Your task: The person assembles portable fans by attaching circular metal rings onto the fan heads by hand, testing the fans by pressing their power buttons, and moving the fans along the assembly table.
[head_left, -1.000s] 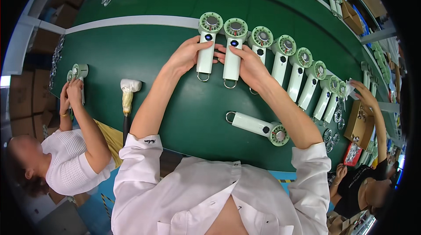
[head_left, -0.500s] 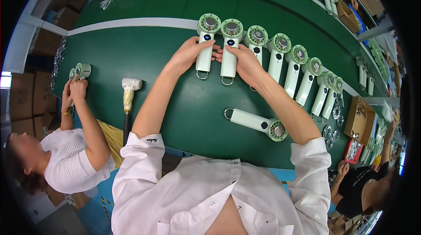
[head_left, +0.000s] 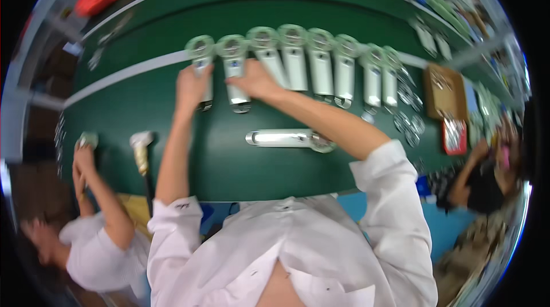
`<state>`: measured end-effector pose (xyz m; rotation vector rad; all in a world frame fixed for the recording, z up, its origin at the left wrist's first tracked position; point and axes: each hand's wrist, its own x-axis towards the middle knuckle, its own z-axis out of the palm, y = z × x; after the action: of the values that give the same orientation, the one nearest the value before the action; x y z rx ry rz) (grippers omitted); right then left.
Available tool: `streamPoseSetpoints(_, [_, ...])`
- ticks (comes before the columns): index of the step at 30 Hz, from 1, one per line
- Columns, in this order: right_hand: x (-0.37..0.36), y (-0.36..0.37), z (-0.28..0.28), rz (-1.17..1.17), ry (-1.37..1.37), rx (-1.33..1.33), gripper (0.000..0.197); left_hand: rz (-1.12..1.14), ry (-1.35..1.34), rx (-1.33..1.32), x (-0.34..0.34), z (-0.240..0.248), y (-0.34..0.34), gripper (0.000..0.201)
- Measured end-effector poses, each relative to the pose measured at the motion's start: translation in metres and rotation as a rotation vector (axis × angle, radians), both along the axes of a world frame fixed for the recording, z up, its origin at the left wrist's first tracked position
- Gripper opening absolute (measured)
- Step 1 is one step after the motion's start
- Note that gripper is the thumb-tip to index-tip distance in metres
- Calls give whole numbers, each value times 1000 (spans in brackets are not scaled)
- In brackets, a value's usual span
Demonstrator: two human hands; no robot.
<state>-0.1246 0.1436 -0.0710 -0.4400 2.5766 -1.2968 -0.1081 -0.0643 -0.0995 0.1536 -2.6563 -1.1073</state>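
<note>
Several pale green and white handheld fans stand in a curved row along the far side of the green table point(head_left: 223, 164). At the row's left end my left hand point(head_left: 193, 85) is closed around the handle of the first fan point(head_left: 200, 47). My right hand point(head_left: 259, 79) lies beside the second fan point(head_left: 234, 66), its thumb across the handle; motion blurs its fingers and partly hides them. Just right of that hand leans the third fan point(head_left: 275, 66). A single fan point(head_left: 281, 138) lies flat nearer me, its head partly under my right forearm.
A mallet point(head_left: 140, 155) with a wrapped white head lies left. Metal rings point(head_left: 409, 128), a cardboard box point(head_left: 445, 92) and a red tray point(head_left: 454, 137) sit at the right. Co-workers point(head_left: 103, 244) are on both sides, the left one handling a fan point(head_left: 89, 139).
The view has swung, so the scene sits differently. Both hands remain at the row's two left-end fans, which stand slightly farther apart than before. The picture has become blurred.
</note>
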Motion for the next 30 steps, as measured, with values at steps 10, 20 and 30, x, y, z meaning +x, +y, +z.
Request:
streamPoseSetpoints(10, [84,238,79,-394,207,-151,32,-158,-179,-165,14,68,148,65])
streamPoseSetpoints(20, [139,431,12,-592,284,610,23,-43,-411,-156,-43,16,155,81])
streamPoseSetpoints(30, [139,464,3,-678,-37,45,12,2,-294,590,-13,56,174,61])
